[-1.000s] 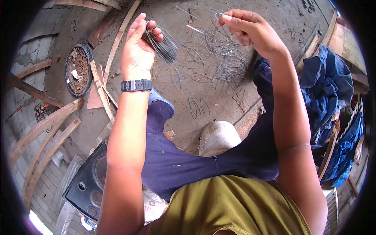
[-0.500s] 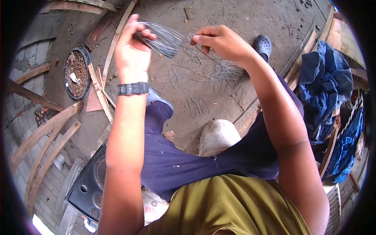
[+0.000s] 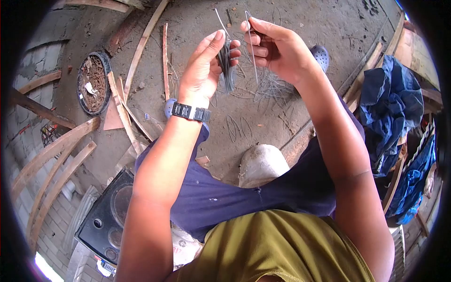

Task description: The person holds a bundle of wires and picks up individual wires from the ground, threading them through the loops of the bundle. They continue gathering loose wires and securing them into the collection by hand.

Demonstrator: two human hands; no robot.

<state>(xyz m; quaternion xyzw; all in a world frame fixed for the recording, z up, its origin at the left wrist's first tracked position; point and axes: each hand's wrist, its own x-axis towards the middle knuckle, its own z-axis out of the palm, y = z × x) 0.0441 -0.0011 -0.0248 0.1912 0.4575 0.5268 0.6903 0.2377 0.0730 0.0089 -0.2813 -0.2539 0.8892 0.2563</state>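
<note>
A bundle of thin grey wires point(image 3: 228, 70) is in the grip of my left hand point(image 3: 204, 66), its lower ends hanging below the fingers and one wire sticking up above the thumb. My right hand point(image 3: 282, 49), just to the right and apart from the bundle, pinches a single wire point(image 3: 254, 58) bent into a narrow hook at its top. On the ground beneath the hands lie scattered wire pieces point(image 3: 275, 88), some of them looped.
An oval tub point(image 3: 107, 89) of brown scraps stands at the left, near wooden strips point(image 3: 123, 110). A black speaker-like box point(image 3: 94, 235) is lower left. Blue cloth point(image 3: 392, 101) hangs at the right. A whitish rounded object point(image 3: 263, 164) sits between the legs.
My left hand has moved right with the bundle, which now points down instead of sideways. My right hand has shifted slightly right and its wire now stands upright.
</note>
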